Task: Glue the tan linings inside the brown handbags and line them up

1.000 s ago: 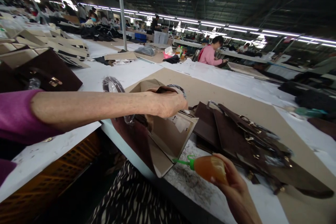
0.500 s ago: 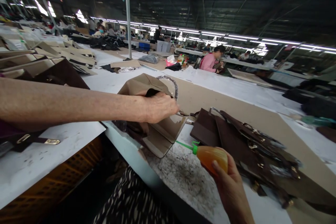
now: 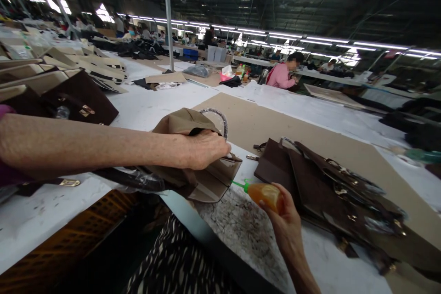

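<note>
Head view: two bare hands, a lined bag and a squeeze bottle on a white worktable (image 3: 155, 101).

The left hand (image 3: 206, 149) is clenched over the top edge of a brown bag with tan lining (image 3: 210, 183), which lies at centre frame by the table's near edge. At 4 o'clock from it, the right hand (image 3: 285, 225) wraps its fingers round an orange squeeze bottle (image 3: 263, 193), with the green nozzle pointing to 10 o'clock, just beside the bag. The fingers hide any label. Brown bag panels (image 3: 320, 183) are stacked at 3 o'clock.

Orange glue bottle (image 3: 266, 194), green nozzle (image 3: 239, 185); tan bag (image 3: 193, 124).
</note>
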`<move>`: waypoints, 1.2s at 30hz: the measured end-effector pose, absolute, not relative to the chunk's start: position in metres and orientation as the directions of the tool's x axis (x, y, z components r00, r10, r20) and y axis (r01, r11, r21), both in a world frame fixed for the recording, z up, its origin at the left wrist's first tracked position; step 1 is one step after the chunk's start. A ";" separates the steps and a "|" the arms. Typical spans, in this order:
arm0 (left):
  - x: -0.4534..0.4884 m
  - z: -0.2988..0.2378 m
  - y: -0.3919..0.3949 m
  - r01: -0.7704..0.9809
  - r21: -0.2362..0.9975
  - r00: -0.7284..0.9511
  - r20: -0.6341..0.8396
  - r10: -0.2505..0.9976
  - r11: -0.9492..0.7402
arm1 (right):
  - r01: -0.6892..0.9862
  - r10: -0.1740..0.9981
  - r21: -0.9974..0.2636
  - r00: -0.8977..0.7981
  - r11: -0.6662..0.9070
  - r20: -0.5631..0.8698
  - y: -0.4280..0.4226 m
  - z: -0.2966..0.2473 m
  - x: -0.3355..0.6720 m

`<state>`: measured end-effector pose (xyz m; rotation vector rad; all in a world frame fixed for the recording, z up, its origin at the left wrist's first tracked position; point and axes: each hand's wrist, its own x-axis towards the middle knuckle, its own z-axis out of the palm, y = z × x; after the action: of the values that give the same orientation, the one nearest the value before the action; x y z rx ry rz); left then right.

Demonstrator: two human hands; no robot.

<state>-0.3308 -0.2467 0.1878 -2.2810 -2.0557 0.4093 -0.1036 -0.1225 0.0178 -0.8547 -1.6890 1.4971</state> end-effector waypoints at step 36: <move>-0.316 0.172 -0.307 0.982 0.189 0.019 -0.214 0.977 0.022 | 0.011 0.765 -0.963 -0.604 -0.271 -0.222 -0.124 0.000 -0.089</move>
<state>-0.3160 -0.3069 0.1720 -2.4239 -2.4283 0.0307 -0.0887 -0.1243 0.0001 -0.9661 -1.4663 1.9253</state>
